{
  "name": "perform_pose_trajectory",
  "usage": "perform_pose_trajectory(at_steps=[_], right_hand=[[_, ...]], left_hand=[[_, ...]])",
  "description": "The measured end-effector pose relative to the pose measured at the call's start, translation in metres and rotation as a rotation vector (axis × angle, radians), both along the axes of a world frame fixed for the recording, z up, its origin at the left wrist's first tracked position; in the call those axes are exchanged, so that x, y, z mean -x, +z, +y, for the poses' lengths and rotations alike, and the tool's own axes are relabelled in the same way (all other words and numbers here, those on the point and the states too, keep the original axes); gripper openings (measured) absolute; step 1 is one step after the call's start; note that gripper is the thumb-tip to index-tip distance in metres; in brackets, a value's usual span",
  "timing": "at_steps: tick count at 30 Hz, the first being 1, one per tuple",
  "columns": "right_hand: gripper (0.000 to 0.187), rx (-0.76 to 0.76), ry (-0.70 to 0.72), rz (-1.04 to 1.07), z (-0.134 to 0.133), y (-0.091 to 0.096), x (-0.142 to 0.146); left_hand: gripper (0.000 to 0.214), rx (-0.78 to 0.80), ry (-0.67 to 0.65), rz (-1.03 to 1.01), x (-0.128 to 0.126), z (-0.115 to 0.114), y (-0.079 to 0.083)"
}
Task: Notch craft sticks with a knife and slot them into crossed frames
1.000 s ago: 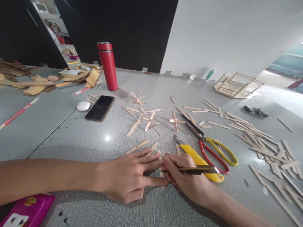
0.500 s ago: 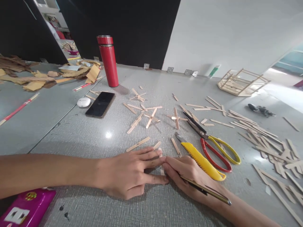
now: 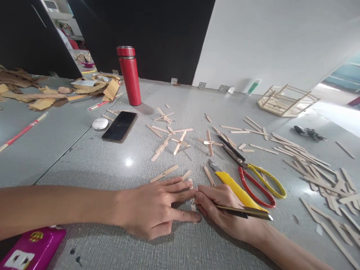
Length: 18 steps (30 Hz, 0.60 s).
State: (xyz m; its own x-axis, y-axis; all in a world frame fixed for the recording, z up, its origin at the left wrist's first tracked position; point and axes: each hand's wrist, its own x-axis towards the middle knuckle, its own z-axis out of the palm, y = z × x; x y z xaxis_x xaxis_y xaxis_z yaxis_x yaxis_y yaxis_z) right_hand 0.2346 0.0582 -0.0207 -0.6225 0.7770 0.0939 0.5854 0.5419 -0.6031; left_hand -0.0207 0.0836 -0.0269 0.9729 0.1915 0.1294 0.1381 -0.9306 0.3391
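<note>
With the red-and-yellow-handled snips (image 3: 243, 163) as our landmark, we have a wooden craft stick (image 3: 192, 204) on the grey tabletop (image 3: 112, 247) to their left, toward us. Our left hand (image 3: 154, 208) grips nothing; its fingers are spread, and some lie across the stick. Our right hand (image 3: 225, 208), between the stick and the snips, grasps a gold-and-black pen (image 3: 244, 210) in closed fingers, which hide the tip, so we cannot tell whether it touches the wood. Crowding this hand, a yellow utility knife (image 3: 233, 186) lies just left of the snips, its blade bare and pointing away from us; the pen's upper end overlaps its handle in our view. Left of the snips' blades sits a crossed-stick piece (image 3: 209, 143), with more joined and loose sticks farther left. A smartphone (image 3: 120, 126), a white earbud case (image 3: 100, 123) and a red thermos (image 3: 129, 77) are well to the left of the snips, clear of our hands. Right of the snips spreads a heap of loose craft sticks (image 3: 323, 176), and beyond them, to the right, stands an open stick framework (image 3: 287, 101).
</note>
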Motion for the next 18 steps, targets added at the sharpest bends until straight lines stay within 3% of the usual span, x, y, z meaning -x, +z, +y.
perform_pose_trajectory(at_steps=[8,18], right_hand=[[0.032,-0.035,0.067,0.013,-0.0015,0.0024,0.0043],[0.035,-0.105,0.025,0.037,-0.0053,-0.0015,0.0051]], left_hand=[[0.053,-0.013,0.005,0.010,-0.0004,-0.0003,0.0016],[0.054,0.001,0.002,-0.040,-0.0002,0.0007,-0.0010]])
